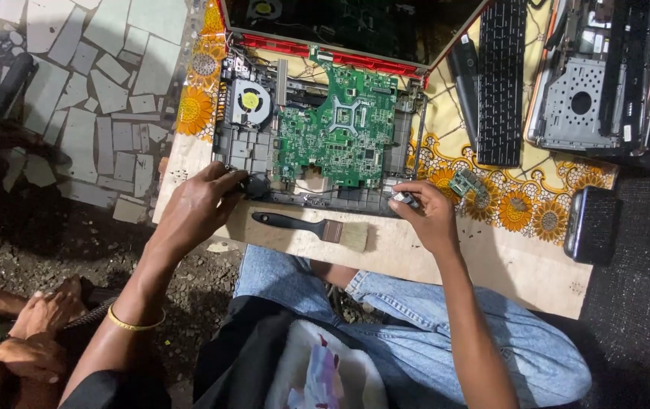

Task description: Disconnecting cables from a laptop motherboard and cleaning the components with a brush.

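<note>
An opened laptop base point(243, 151) lies on a wooden board point(491, 265), its green circuit board point(344, 129) and round fan point(250, 101) exposed. My left hand point(202, 203) grips the base's near left corner, fingers curled on a small dark part. My right hand point(423, 212) rests at the near right corner, pinching a small dark and silver piece. A black-handled paintbrush point(313, 228) lies on the board between my hands.
A detached black keyboard point(502, 79) and a dark strip lie on a sunflower-patterned cloth point(525, 208). Another dismantled laptop shell point(597, 83) sits at far right, a black device point(591, 224) below it. Another person's hands point(33, 333) are at lower left.
</note>
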